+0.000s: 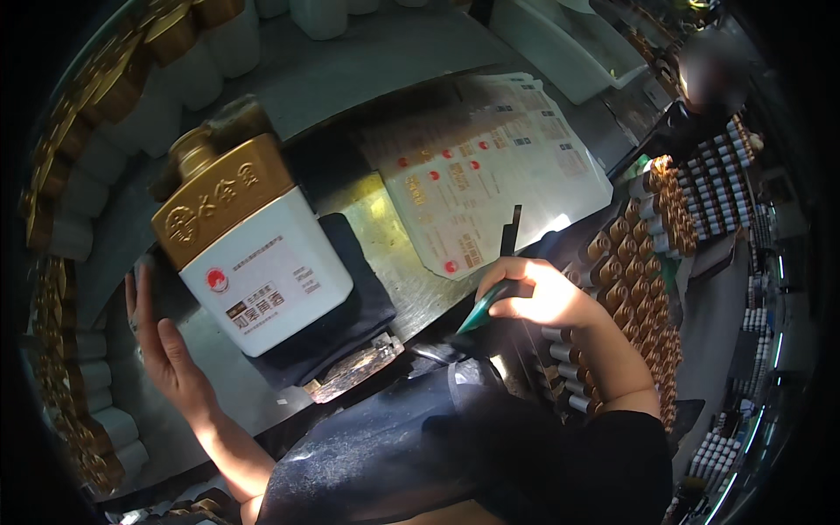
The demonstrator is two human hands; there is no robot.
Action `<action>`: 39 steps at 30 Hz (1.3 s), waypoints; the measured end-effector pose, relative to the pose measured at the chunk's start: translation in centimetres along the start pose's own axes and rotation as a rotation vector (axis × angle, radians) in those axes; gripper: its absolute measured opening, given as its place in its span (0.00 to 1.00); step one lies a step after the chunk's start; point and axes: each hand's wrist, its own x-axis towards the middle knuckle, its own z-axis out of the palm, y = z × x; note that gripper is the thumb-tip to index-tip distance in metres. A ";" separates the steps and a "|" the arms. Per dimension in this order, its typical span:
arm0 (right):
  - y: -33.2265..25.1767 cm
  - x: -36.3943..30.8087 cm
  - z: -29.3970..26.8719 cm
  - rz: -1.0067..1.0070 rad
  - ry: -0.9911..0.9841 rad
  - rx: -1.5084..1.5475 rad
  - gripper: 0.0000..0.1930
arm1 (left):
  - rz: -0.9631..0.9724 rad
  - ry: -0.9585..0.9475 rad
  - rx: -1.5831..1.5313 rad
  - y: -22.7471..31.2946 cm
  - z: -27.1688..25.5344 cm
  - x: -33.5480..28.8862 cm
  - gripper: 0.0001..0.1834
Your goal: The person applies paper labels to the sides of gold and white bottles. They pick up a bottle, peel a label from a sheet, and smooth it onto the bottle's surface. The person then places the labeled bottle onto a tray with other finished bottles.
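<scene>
A large white bottle (pixel 271 262) with a gold shoulder and neck lies tilted on a folded dark cloth (pixel 363 289). Its front carries a red round mark and printed text. Beside its lower left edge, my left hand (pixel 171 354) is open, fingers stretched upward; whether they touch the bottle cannot be told. My right hand (pixel 542 293) is closed around a green flat-bladed scraper (pixel 481 308), its tip pointing down and left, away from the bottle. A thin black strip (pixel 511 229) rises behind that hand. A pale sheet of printed decals (pixel 490 175) lies right of the bottle.
Gold-topped white bottles (pixel 197 70) stand in rows along the left and far side. More rows of gold and white bottles (pixel 626 262) fill the right. A white plastic bin (pixel 569 52) sits at the far right, with a person (pixel 713 79) beyond. A worn block (pixel 354 367) lies near my apron.
</scene>
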 end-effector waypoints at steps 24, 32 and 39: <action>8.2 -4.4 -8.9 -0.361 0.672 -1.431 0.18 | -0.365 0.239 -0.269 1.7 3.7 1.5 0.21; 12.9 -2.2 -8.0 -0.504 0.901 -0.646 0.12 | -0.203 0.139 -0.360 1.2 1.1 0.5 0.22; 8.8 -4.0 -8.2 -0.058 0.801 -0.394 0.06 | -0.161 0.132 -0.384 0.2 -0.1 -0.4 0.22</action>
